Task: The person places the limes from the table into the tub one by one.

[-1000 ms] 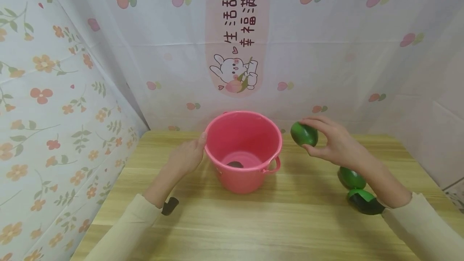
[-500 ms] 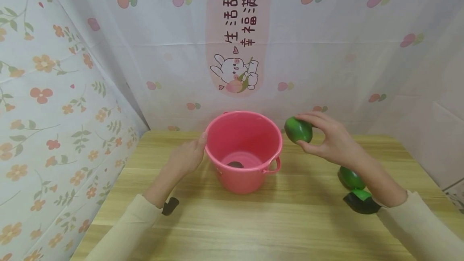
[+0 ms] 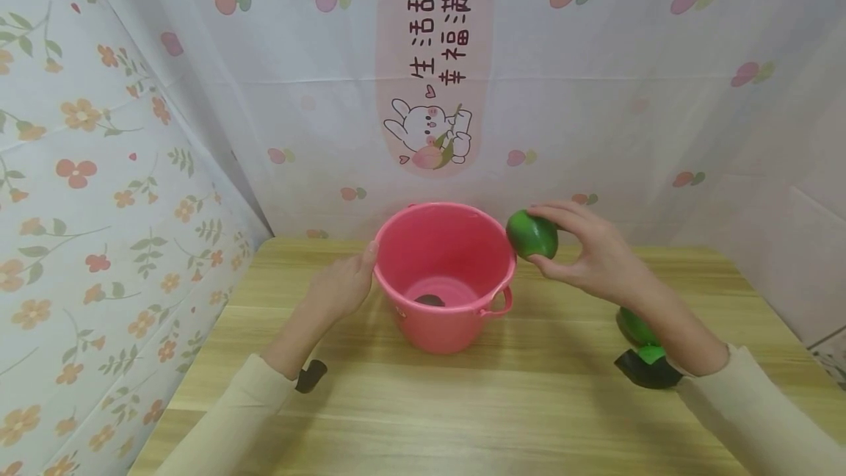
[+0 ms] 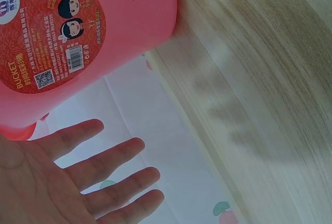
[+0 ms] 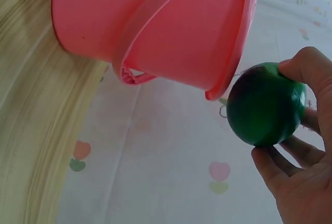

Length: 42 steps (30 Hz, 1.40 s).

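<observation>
Bucket (image 3: 439, 333), just one, pink and upright, stands on the wooden bench (image 3: 463, 410); its single visible handle (image 5: 145, 14) runs along the right side, and one round red label (image 4: 57, 32) covers part of its wall. Two green fruits are plain to see. The held fruit (image 3: 532, 235) is in the right hand (image 3: 598, 252), pinched between thumb and fingers just beside the bucket's right rim; the right wrist view leaves a narrow gap there. The second fruit (image 3: 633, 325) lies on the bench, partly covered by the right forearm (image 3: 681, 333). In front of it shows one bright green patch (image 3: 651, 353) against a dark shape (image 3: 648, 371); what either is cannot be told. One dark item (image 3: 429, 300) sits at the bucket's bottom, its near part cut off by the front rim. Another dark thing (image 3: 311, 375) shows beside the left sleeve (image 3: 231, 417), also unclear. The left hand (image 3: 340, 281) has its thumb at the bucket's left rim, its four fingers straight and spread. Between the held fruit and the bucket's hollow stands the right rim. Two printed cloths border the bench: a floral cloth (image 3: 79, 241) on the left and a white cloth (image 3: 317, 116) behind, bearing one panel with a rabbit and writing.
</observation>
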{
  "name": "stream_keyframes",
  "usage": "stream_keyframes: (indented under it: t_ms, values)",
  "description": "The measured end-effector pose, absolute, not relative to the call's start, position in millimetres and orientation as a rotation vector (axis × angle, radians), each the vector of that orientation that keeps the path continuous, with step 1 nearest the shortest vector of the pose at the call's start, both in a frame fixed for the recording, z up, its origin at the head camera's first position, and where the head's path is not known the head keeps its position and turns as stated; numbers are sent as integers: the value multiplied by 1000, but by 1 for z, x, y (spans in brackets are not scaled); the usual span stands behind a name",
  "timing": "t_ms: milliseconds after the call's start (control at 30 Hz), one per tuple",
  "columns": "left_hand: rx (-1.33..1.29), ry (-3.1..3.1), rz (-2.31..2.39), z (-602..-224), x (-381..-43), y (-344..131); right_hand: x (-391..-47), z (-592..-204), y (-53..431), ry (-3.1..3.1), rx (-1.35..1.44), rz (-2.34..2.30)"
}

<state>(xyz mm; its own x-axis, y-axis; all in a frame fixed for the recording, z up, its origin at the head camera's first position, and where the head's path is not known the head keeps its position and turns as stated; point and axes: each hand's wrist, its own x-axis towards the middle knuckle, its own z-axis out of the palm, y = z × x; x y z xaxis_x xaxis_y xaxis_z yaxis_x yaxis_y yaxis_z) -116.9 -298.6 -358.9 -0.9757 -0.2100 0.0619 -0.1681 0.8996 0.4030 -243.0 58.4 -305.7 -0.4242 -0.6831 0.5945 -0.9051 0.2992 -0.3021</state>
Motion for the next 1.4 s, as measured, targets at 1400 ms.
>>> stream_keyframes:
  t_ms: [1400]
  values:
    - [317, -2959, -606, -359, -117, -297, -232, -304, 20, -2166, 1569, 1012]
